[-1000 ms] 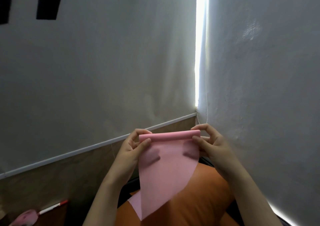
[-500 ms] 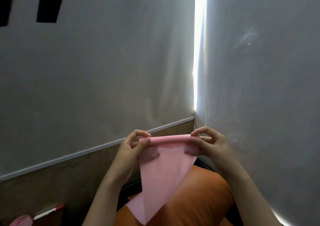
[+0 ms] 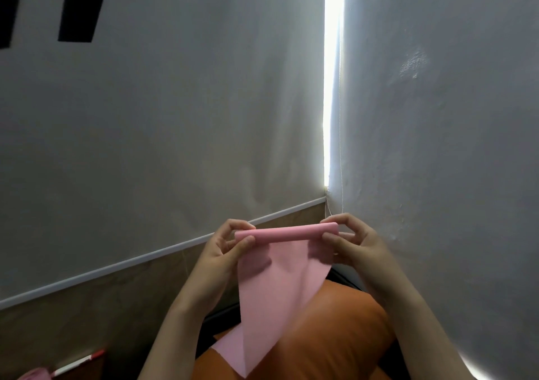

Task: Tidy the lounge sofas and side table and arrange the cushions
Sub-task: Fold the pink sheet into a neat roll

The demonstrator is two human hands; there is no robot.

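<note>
Left hand (image 3: pixel 220 252) and right hand (image 3: pixel 360 244) each pinch one end of a thin pink paper sheet (image 3: pixel 277 292), rolled along its top edge and lifted above the rounded orange cushion (image 3: pixel 335 338), likely so the roll forms evenly.

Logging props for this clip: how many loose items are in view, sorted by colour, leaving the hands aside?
Pink: 2 (part-rolled paper; item cut off at the bottom left corner)
Orange: 1 (cushion)
White with a red end: 1 (marker)
Total: 4
</note>
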